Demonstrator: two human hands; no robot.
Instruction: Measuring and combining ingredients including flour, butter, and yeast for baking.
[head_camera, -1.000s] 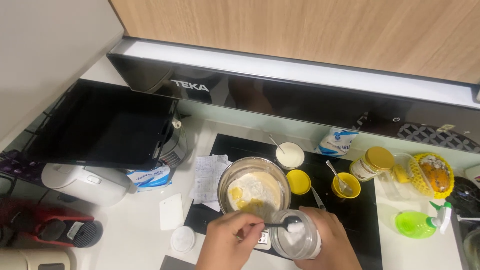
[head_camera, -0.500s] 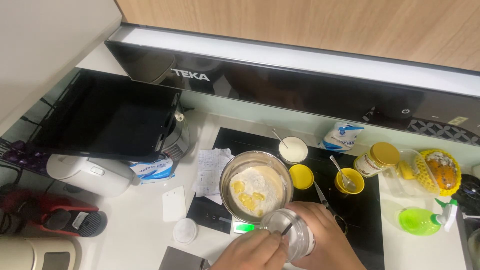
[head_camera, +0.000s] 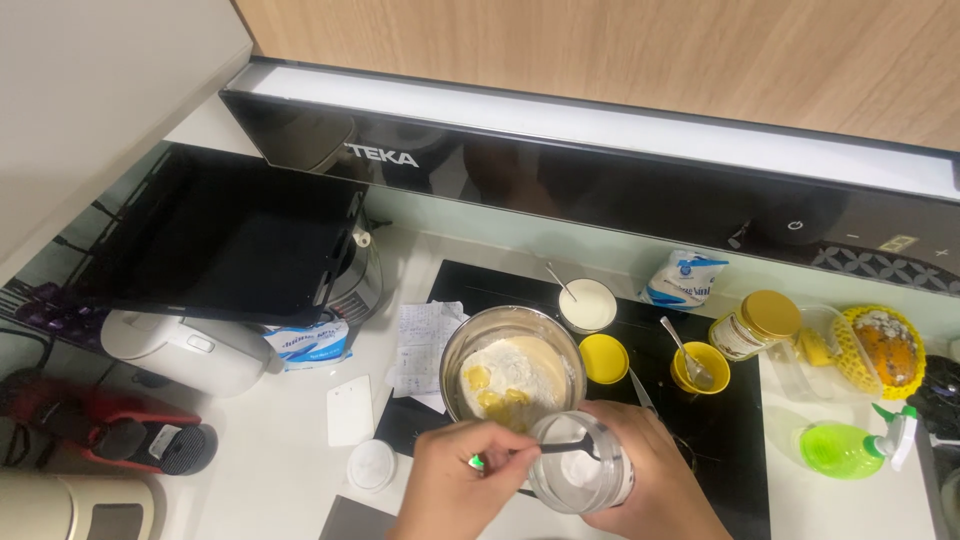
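White powder and yellow pieces lie unmixed in the steel bowl (head_camera: 513, 372); right hand (head_camera: 650, 470) grips the jar (head_camera: 580, 475), left hand (head_camera: 455, 480) fingers closed on a spoon (head_camera: 565, 448) inside.

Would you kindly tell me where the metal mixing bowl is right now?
In the head view, the metal mixing bowl sits low at the centre on the black cooktop, just beyond the clear jar and left of the small yellow lid.

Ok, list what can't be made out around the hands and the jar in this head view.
- Spoon bowl: sunk in the clear jar, blurred by its wall.
- Right hand: grip behind the jar hidden; wrist cut by the bottom edge.
- Left hand: partly cut by the bottom edge.
- Mixing bowl: near rim hidden by both hands.
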